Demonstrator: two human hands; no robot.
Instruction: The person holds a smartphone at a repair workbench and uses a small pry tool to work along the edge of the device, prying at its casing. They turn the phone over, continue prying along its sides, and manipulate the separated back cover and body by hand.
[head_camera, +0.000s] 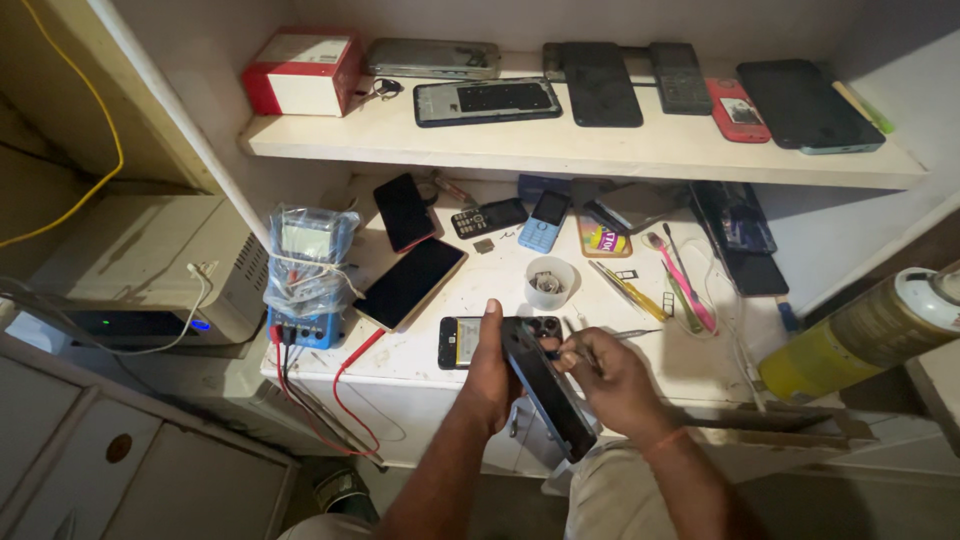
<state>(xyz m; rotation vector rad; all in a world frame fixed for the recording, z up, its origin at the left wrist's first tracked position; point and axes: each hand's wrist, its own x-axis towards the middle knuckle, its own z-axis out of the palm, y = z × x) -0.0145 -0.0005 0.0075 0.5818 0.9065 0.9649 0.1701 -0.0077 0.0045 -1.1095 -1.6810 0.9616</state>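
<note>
Head-camera view, looking down at two bare hands working at a white workbench (420, 365). Left hand (490, 370) is closed around the edge of a dark, slim, rectangular smartphone (548, 392), thumb pointing up, holding it tilted on its side with the camera cluster at the far end. Right hand (605, 372) sits just right of the phone, its fingers pinched narrow around a thin metal tool (625, 335) whose tip pokes out to the right; whether the fingers also touch the phone cannot be told. Directly behind the left hand, another opened phone with its battery showing (458, 342) lies flat on the bench. Just beyond both hands stands a small white plastic cup (551, 281) holding tiny parts. Farther left of the left hand rests a black-screened phone with a gold-coloured edge (411, 283), and beyond that a blue multimeter wrapped in clear plastic (305, 275) with red and black leads hanging down. Beyond the right hand lie pink and yellow hand tools (672, 280). Well off to the right, a yellow-green spray can with a white cap (865, 335) lies on its side. Above, a white shelf (560, 150) carries several more phones and a red and white box (305, 72).
</note>
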